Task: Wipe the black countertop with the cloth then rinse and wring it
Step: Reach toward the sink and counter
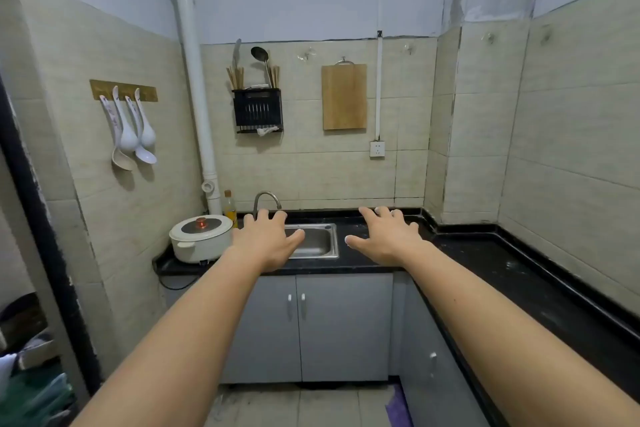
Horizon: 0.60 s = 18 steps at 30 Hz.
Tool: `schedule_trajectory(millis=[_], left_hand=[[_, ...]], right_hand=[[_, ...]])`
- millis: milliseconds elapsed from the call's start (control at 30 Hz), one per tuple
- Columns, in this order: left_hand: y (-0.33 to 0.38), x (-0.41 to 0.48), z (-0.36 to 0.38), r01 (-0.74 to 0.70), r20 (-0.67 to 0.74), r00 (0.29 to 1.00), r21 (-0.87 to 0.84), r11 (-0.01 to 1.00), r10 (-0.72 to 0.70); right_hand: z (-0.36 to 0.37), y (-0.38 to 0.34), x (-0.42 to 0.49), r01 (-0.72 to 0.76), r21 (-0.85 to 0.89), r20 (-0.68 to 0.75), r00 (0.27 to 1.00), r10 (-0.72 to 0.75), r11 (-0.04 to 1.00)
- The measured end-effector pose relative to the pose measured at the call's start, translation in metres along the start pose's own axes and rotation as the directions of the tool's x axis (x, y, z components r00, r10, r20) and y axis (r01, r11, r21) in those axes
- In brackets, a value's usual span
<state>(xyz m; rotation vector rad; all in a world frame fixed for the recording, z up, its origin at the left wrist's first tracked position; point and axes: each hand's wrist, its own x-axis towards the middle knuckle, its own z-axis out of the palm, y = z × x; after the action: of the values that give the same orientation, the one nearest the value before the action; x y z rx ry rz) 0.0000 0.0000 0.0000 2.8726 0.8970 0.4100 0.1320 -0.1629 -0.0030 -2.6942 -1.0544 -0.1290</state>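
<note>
The left hand (268, 243) covers the left edge of the small steel sink (318, 241) and the foot of the curved metal faucet (266, 199), so these parts cannot be seen. A yellow bottle with an orange cap (229, 206) stands half hidden behind the round white electric pot with a glass lid (201, 236) at the far left end of the black stone countertop (485, 260). This countertop has an L shape: it runs along the far wall and then comes near along the right wall, where the picture edge cuts it off. The dark things at the near left are blurred and I cannot name them. A purple patch on the floor (398, 406) is cut by the bottom edge.

A small white crumpled piece (266, 131), maybe a cloth, hangs at the bottom of the black wire utensil rack (258, 109) on the far wall. It is too small to be sure.

Both bare arms reach straight forward, palms down. The left hand has its fingers spread wide and holds nothing. The right hand (388, 237) is just right of the sink, with fingers also spread and nothing in them. I cannot tell if the hands touch the countertop or stay above it.

A wooden cutting board (344, 96) hangs right of the rack.
</note>
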Motion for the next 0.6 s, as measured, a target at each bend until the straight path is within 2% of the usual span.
schedule_trajectory(millis=[167, 400, 600], left_hand=[[-0.035, 0.071, 0.012, -0.031, -0.002, 0.999, 0.106, 0.994, 0.032], [-0.082, 0.172, 0.022, -0.035, 0.01, 0.999, 0.073, 0.997, 0.035], [-0.106, 0.244, 0.039, -0.054, 0.014, 0.999, 0.117, 0.992, 0.052]], right_hand=[[0.021, -0.021, 0.073, -0.012, -0.01, 0.002, 1.0, 0.013, 1.0], [0.045, -0.059, 0.182, -0.012, -0.016, -0.011, 1.0, 0.012, 1.0], [0.066, -0.076, 0.264, -0.016, -0.038, 0.017, 1.0, 0.017, 0.999]])
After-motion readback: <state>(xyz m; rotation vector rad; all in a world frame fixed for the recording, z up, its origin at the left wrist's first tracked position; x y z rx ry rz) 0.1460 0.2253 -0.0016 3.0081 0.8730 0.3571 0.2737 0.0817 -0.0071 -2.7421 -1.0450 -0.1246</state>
